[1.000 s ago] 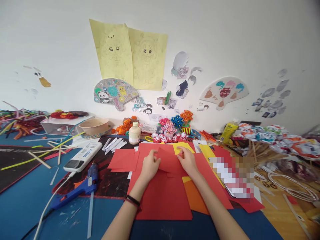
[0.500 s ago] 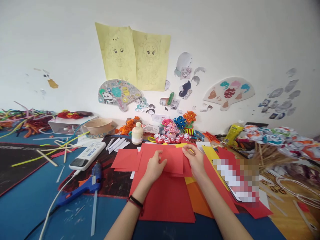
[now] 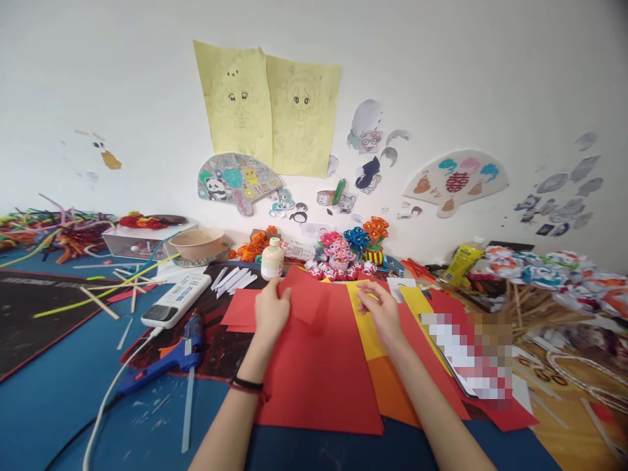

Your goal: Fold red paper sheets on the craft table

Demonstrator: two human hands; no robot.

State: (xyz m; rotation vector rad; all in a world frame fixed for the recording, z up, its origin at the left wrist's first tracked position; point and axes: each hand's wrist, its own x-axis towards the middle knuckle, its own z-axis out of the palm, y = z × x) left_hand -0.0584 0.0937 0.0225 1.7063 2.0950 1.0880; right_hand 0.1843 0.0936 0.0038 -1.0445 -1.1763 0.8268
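Between the thumb and fingers of my left hand (image 3: 271,311) is a small red paper piece (image 3: 305,297), tilted above a large red sheet (image 3: 318,386). Beneath that hand, at its left, more red paper pieces (image 3: 239,311) lie on the table. My right hand (image 3: 381,313) hovers over a yellow sheet (image 3: 360,327), its fingers loosely curved and apart with nothing seen in them. An orange sheet (image 3: 392,392) shows from under the large red one.
A blue hot glue gun (image 3: 171,360) and a white power strip (image 3: 177,301) with cables lie at left. Behind the paper stand a cream bottle (image 3: 272,260) and pipe-cleaner flowers (image 3: 338,248). Rolled white paper strips (image 3: 233,281) lie near a bowl (image 3: 197,243).
My left hand has moved left with the red paper piece, which now tilts. My right hand is off the paper and stays near its place. The view has shifted slightly.
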